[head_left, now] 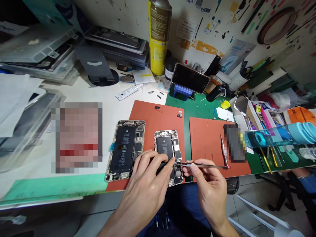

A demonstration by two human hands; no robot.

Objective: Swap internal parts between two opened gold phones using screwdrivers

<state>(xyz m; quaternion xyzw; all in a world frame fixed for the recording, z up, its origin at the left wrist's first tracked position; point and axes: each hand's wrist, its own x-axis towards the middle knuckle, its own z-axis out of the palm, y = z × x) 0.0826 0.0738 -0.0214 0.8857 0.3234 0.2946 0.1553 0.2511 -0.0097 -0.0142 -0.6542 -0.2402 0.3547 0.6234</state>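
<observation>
Two opened phones lie on the left red-brown mat: a larger one (122, 148) and a smaller one (165, 144), both with black batteries showing. My left hand (150, 176) rests over the lower left part of the smaller phone, fingers bent, the index fingertip by the tweezers' tips; whether it pinches anything is too small to tell. My right hand (209, 184) holds metal tweezers (207, 165) between thumb and fingers, their tips at the smaller phone's right side, near its middle. Some of that phone's lower part is hidden by my left hand.
A second mat (202, 141) at the right bears a slim screwdriver (223, 151) and a dark block (234, 141). Behind stand a phone (190, 78) on a blue holder and a yellow can (159, 42). A blue bottle (281, 135) lies at right; plastic boxes (32, 49) are at left.
</observation>
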